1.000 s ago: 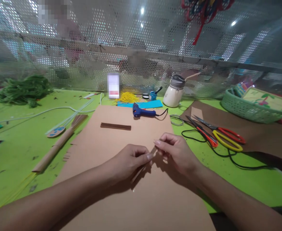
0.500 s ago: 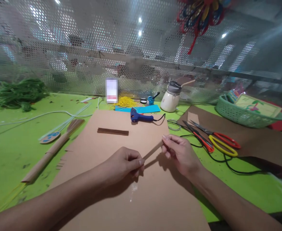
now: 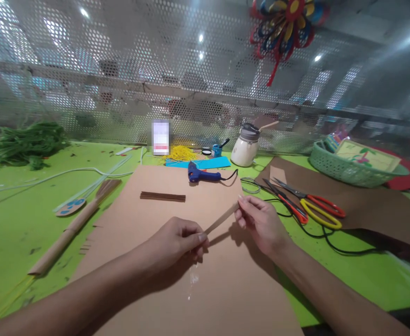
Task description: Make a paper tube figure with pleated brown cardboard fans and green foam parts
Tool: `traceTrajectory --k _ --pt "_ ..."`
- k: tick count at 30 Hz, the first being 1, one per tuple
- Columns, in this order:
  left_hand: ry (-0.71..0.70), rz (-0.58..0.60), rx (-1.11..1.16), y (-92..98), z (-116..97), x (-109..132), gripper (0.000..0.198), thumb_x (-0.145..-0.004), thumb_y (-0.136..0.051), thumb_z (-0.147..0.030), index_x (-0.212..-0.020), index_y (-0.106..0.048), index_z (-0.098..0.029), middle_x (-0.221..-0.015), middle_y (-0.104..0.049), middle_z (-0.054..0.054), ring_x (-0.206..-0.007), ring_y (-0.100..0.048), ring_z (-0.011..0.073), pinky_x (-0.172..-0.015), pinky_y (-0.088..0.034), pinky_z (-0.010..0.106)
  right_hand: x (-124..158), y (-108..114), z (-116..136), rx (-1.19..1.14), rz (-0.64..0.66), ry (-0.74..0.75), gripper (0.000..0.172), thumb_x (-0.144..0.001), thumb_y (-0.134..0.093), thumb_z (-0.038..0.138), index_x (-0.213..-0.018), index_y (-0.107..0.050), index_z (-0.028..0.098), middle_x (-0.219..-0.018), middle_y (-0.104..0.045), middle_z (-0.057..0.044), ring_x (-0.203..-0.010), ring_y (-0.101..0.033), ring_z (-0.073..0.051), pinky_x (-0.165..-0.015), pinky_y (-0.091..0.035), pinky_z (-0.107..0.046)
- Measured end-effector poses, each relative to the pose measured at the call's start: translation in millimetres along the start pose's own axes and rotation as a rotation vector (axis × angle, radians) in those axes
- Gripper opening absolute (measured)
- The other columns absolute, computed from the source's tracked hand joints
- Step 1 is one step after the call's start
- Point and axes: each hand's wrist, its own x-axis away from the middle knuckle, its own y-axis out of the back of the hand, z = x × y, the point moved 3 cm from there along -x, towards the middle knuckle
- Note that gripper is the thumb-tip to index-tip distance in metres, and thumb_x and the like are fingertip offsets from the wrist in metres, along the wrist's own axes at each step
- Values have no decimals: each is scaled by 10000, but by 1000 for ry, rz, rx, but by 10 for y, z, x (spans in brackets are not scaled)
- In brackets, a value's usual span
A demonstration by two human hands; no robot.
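One brown strip (image 3: 222,218) spans the gap between left hand (image 3: 182,240) and right hand (image 3: 260,224) in the head view, above a tan sheet (image 3: 225,298), its long axis slanting up rightward. Each hand pinches it tightly between thumb and fingers. The sheet covers part of a green table (image 3: 12,200); behind stands a perforated screen (image 3: 128,102), a red-and-blue ornament (image 3: 292,28) hanging upper right.

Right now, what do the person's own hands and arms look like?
The left hand and right hand wear no gloves, and no rings show. The left arm and right arm are bare: no sleeves, watch or bracelet visible.
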Motion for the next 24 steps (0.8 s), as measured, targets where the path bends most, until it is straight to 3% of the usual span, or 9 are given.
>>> traceTrajectory --k 4,7,10,13,16,19,24 --pt "-38 120 125 -27 -71 8 369 -867 -567 -411 -714 -664 -90 -631 -627 76 -587 -545 142 -619 -398 284 7 -28 -6 11 46 11 231 -802 -702 340 -680 -659 148 -588 -608 14 -485 -503 -63 -492 -381 -179" --pt "-7 194 173 -43 -101 19 455 -907 -465 -469 -766 -662 -84 -647 -626 95 -566 -575 174 -547 -391 292 40 -59 -1 44 105 39 201 -828 -679 335 -739 -689 154 -611 -613 10 -536 -532 -79 -543 -407 -193" --pt "85 224 156 -65 -88 33 383 -885 -517 -461 -872 -662 -107 -679 -628 80 -581 -588 178 -486 -338 257 73 -92 -8 66 193 43 187 -852 -655 338 -787 -701 169 -617 -620 5 -586 -558 -103 -592 -427 -217" --pt "94 248 200 -103 -89 52 285 -862 -584 -400 -847 -656 -124 -707 -626 60 -609 -569 152 -541 -373 256 87 -111 -37 84 253 16 181 -863 -646 331 -798 -709 175 -613 -620 4 -585 -557 -107 -585 -424 -224" --pt "60 220 259 -127 -112 64 184 -821 -652 -298 -795 -671 -117 -665 -604 28 -604 -523 113 -615 -380 248 89 -117 -65 99 258 -9 169 -856 -653 326 -799 -713 178 -625 -625 6 -571 -551 -105 -560 -413 -225" --pt "74 198 256 -143 -135 75 138 -764 -704 -244 -763 -687 -107 -624 -572 2 -580 -466 86 -586 -331 221 99 -126 -73 108 257 -22 165 -848 -658 332 -794 -709 185 -633 -627 6 -578 -553 -116 -563 -416 -241" --pt "118 208 254 -142 -132 88 151 -721 -728 -252 -761 -682 -115 -651 -582 8 -621 -502 112 -635 -358 252 113 -122 -59 149 248 1 167 -847 -657 344 -799 -711 194 -666 -639 -3 -612 -558 -131 -608 -435 -266"
